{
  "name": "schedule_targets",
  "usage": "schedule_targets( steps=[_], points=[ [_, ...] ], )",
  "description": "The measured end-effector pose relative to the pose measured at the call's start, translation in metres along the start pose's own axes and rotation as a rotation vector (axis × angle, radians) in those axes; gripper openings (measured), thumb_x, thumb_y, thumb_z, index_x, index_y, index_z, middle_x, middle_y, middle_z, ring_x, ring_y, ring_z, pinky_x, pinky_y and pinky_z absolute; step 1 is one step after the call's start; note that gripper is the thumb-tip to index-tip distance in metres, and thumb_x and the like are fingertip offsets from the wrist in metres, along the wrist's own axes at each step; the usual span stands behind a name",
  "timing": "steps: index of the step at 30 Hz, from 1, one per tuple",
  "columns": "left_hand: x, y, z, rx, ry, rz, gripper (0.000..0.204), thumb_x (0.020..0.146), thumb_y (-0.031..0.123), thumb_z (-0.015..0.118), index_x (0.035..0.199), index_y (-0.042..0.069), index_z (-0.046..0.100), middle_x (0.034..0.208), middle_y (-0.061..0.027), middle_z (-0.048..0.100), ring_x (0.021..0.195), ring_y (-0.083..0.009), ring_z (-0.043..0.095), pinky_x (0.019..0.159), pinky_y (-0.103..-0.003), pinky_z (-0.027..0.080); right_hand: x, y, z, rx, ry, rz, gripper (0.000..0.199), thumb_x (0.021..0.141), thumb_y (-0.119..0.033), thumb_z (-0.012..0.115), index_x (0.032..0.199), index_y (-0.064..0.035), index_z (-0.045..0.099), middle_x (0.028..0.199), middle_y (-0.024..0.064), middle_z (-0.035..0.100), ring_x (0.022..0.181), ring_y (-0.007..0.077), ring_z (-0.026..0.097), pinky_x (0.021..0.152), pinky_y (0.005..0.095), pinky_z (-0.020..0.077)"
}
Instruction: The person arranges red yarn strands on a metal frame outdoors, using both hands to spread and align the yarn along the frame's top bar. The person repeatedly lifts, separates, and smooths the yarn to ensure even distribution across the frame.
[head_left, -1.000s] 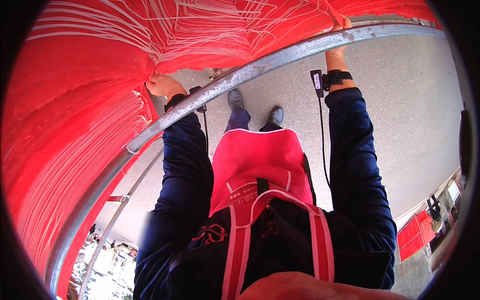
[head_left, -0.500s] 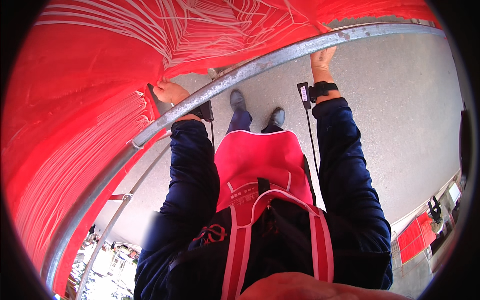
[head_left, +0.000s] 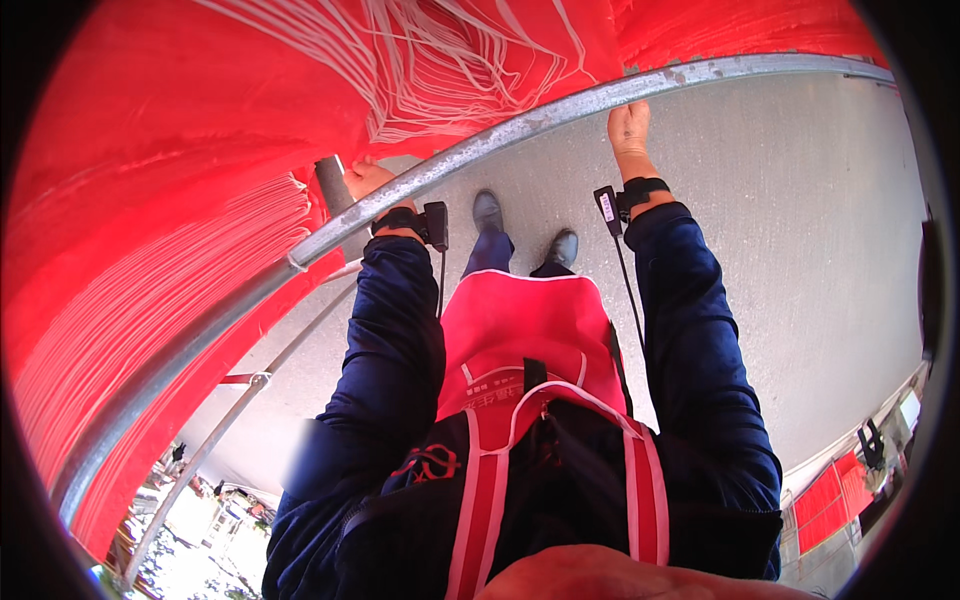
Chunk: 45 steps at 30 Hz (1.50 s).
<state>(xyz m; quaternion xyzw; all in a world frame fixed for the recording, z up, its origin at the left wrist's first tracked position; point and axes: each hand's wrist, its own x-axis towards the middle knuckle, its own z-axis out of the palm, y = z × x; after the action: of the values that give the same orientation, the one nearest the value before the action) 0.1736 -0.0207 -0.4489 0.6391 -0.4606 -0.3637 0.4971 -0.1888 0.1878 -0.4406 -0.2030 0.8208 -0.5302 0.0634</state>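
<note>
A large sheet of red cloth with rows of white cords hangs in folds ahead and to my left. My left hand is closed on the cloth's lower edge, just beyond a grey metal pole. Farther right, my right hand reaches up to the pole's far side, where folds of the cloth draw together above it. The pole hides most of its fingertips, but it appears closed on the cloth edge. Each wrist wears a black strap with a small black device and a cable.
The curved pole crosses between me and the cloth. A thinner metal bar with a white tie runs at lower left. Grey pavement lies below, with my shoes on it. A red panel stands at far right. I wear a red apron.
My left hand has shifted right along the pole with the cloth edge. My right hand has moved slightly left and down. The white cords have sagged into looser loops.
</note>
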Motion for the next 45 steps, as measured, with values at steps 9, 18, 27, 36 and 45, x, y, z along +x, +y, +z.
schedule_targets(
  steps=[9,18,27,36,45],
  points=[
    [-0.052,0.009,0.014,0.384,-0.280,0.118,0.018,0.095,0.014,0.056,0.103,0.000,0.063,0.094,-0.0114,0.067,0.090,-0.0241,0.064,0.080,-0.037,0.051,-0.039,-0.039,-0.012,-0.089,-0.537,0.065,0.028,0.098,-0.026,0.058,0.111,-0.0026,0.066,0.101,0.0235,0.069,0.096,0.0384,0.067,0.084,0.0408,0.0518],
    [-0.137,0.106,0.003,0.037,-0.713,-0.004,0.022,0.099,0.019,0.060,0.103,-0.002,0.068,0.091,-0.0082,0.071,0.082,-0.0151,0.068,0.077,-0.030,0.055,-0.093,-0.057,-0.103,0.270,-0.686,0.203,0.026,0.102,-0.018,0.054,0.118,0.0002,0.065,0.107,0.0083,0.069,0.100,0.0166,0.066,0.089,0.0302,0.0536],
    [-0.163,0.290,-0.023,-0.255,-0.707,0.090,0.026,0.104,0.022,0.055,0.104,-0.002,0.066,0.091,-0.0106,0.072,0.074,-0.0150,0.069,0.066,-0.027,0.055,-0.093,-0.115,-0.183,0.488,-0.462,0.243,0.028,0.102,-0.020,0.055,0.118,0.0000,0.065,0.108,0.0112,0.070,0.096,0.0185,0.068,0.087,0.0314,0.0546],
    [-0.146,0.425,-0.036,-0.564,-0.614,0.187,0.024,0.104,0.021,0.053,0.111,0.000,0.062,0.091,-0.0113,0.071,0.073,-0.0169,0.070,0.064,-0.027,0.056,-0.079,-0.191,-0.223,0.600,-0.363,0.125,0.025,0.102,-0.018,0.057,0.116,0.0004,0.065,0.106,0.0113,0.071,0.092,0.0183,0.069,0.083,0.0312,0.0565],
    [-0.131,0.548,-0.103,-0.712,-0.450,0.544,0.023,0.104,0.019,0.052,0.112,-0.001,0.063,0.097,-0.0136,0.072,0.075,-0.0179,0.070,0.069,-0.029,0.057,-0.024,-0.331,-0.274,0.657,-0.289,-0.173,0.022,0.103,-0.013,0.054,0.116,0.0002,0.066,0.105,0.0103,0.072,0.092,0.0157,0.069,0.084,0.0295,0.0566]
  ],
)
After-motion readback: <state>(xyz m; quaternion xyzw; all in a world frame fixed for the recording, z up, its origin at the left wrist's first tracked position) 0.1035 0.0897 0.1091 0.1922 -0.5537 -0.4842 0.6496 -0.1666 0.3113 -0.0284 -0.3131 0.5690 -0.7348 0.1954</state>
